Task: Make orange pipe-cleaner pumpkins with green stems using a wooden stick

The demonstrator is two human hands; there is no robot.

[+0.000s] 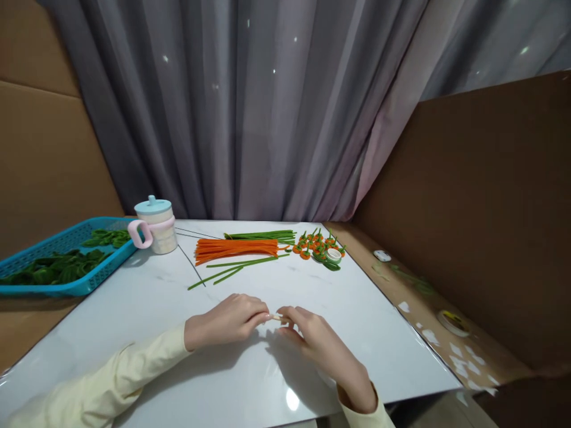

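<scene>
Above the front middle of the white table point(357, 333), both my hands meet at a short, pale, thin stick point(279, 318). My left hand point(236, 318) pinches its left end between thumb and fingers. The fingers of my right hand point(306, 330) close round the other end, partly hiding it. Farther back lies a bundle of orange pipe cleaners point(236, 249), with green pipe cleaners point(259, 235) behind it. Several loose green stems point(241, 266) lie in front. To the right, small orange rounds with green stalks point(305, 254) cluster beside a white ring-shaped roll point(333, 255).
A cup with blue lid and pink handle point(163, 238) stands at back left, next to a blue basket point(80, 288) of green leafy pieces. Cardboard walls point(482, 208) flank the table. A tape roll point(453, 323) and paper scraps point(430, 337) lie on the right.
</scene>
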